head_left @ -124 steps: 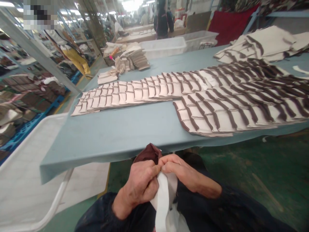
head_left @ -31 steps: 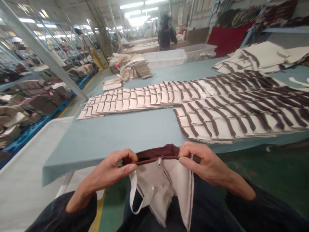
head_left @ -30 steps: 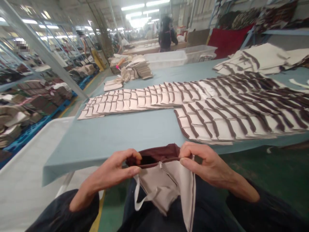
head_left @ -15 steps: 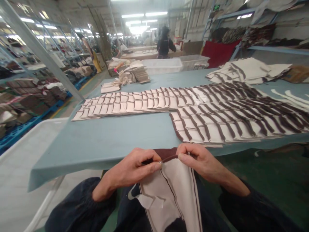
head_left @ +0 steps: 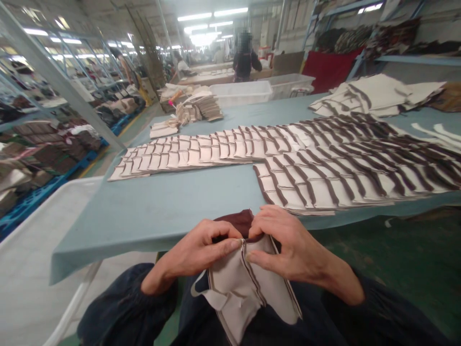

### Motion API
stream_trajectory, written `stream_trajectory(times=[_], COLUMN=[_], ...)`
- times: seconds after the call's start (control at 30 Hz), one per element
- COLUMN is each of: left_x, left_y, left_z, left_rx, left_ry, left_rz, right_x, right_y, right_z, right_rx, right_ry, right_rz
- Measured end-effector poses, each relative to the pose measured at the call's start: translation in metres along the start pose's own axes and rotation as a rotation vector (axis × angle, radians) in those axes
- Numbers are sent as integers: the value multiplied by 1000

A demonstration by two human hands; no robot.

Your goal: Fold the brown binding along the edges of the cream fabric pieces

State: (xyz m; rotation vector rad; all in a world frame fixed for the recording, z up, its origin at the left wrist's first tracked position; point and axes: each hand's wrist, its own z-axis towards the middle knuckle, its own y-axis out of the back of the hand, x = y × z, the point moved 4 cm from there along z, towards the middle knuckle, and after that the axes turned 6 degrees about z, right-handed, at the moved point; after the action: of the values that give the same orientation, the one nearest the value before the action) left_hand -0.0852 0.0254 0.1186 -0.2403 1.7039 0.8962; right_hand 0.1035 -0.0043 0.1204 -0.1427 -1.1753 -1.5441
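A cream fabric piece (head_left: pixel 236 288) with dark brown seams and a maroon top band (head_left: pixel 237 222) hangs over the lap, just off the table's front edge. My left hand (head_left: pixel 212 242) pinches its upper edge beside the central seam. Just right of that seam, my right hand (head_left: pixel 279 240) grips the same edge, its thumb on the cream side and its fingers behind the band. Both hands are close together. From the left part of the piece dangles a loose pale strip (head_left: pixel 216 299).
Overlapping rows of cream and brown pieces (head_left: pixel 309 185) cover much of the blue-green table (head_left: pixel 162 197). Stacked fabric (head_left: pixel 207 106) and white bins (head_left: pixel 241 92) stand farther back. A metal post (head_left: pixel 68 77) rises at left, above a white cart (head_left: pixel 32 240). A person (head_left: pixel 245 62) stands far off.
My right hand has moved left along the edge, close to my left hand, and holds the fabric by the central seam. The lower part of the piece has shifted and folded.
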Motion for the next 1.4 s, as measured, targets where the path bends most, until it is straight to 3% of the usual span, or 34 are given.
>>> stream_trajectory(times=[0.37, 0.6, 1.07, 1.4], left_x=[19, 16, 23, 25], left_y=[-9, -11, -22, -23], left_z=[-3, -5, -6, -8], left_rx=[-7, -33, -33, -22], left_ry=[100, 142, 168, 208], left_rz=[-143, -115, -194, -219], right_x=[-10, -10, -6, -9], right_y=[-20, -27, -29, -30], right_z=[-7, -6, -8, -10], right_rx=[19, 40, 114, 157], right_ry=[-139, -288, -384, -364], right_rz=[136, 147, 242, 315])
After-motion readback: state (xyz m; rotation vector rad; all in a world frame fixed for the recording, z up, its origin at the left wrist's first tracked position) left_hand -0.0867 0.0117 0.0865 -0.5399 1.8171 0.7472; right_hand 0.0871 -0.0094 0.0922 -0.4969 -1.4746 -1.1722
